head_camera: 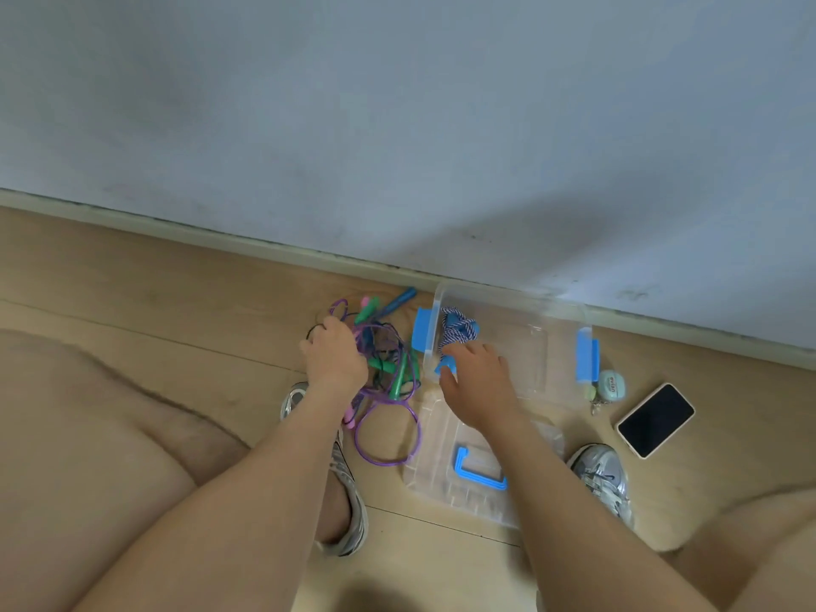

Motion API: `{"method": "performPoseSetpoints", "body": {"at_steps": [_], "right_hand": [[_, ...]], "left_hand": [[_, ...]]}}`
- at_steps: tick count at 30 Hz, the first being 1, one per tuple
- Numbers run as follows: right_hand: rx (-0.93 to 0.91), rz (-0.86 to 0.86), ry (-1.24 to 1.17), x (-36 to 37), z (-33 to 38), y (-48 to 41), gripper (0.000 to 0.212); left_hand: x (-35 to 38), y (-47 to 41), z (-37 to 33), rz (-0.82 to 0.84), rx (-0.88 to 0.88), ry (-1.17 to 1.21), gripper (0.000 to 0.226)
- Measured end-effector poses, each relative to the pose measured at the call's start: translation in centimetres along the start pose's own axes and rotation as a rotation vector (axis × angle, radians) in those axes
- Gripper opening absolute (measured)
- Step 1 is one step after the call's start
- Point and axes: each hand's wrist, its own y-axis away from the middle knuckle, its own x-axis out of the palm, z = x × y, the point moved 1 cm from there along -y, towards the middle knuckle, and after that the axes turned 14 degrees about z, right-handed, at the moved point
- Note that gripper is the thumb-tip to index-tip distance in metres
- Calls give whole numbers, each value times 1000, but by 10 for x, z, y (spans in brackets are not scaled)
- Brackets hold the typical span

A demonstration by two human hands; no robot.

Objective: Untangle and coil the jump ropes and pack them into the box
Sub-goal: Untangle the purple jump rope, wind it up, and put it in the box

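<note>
**One rope boxed, tangle next**

Placing the blue-and-white rope (457,331) in the clear box (536,342), just beyond the right hand (479,382). Fingers bent over its blue handle; gripping or releasing, impossible to tell. Meanwhile left hand (335,355) on the purple-and-green tangle (393,377), fingers curled into the strands beneath them. Next, probably: let go in the box, then tease one rope loose with both hands.

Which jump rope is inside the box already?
The blue-and-white braided rope, in the clear box by the right hand. The purple rope and the others lie tangled on the floor beside it.
</note>
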Motion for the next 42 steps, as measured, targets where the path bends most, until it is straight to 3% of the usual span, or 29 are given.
{"method": "performPoseSetpoints", "body": {"at_steps": [4,8,13,16,19,24,28,30,32,36,39,42], "right_hand": [[-60,-74,-19,-36,24,10,36],[-163,-85,-31,-87,61,30,54],[-246,-98,59,-136,95,64,36],[-289,-123,71,-159,110,80,49],[-377,-139,-91,-183,123,95,60],[-379,-122,-456,-220,134,109,19],[-478,-321,-555,-252,138,121,23],[-573,-472,-618,-268,141,129,23],[-677,-606,-710,-281,140,138,22],[-787,-769,-973,-280,128,149,25],[-800,-774,-1233,-273,123,152,26],[-842,-776,-1333,-277,118,160,25]], "left_hand": [[-37,15,-4,-176,32,508,32],[-77,31,-9,-289,153,694,36],[-144,70,-32,-344,387,583,35],[-183,96,-47,-330,563,443,32],[-219,123,-61,-329,691,320,26],[-259,160,-82,-382,852,502,23],[-272,155,-86,-495,801,693,22],[-267,144,-83,-417,669,712,16],[-256,140,-85,-167,559,766,18],[-231,151,-103,217,654,638,31],[-205,147,-116,323,693,484,21],[-183,137,-120,292,659,310,14]]}}
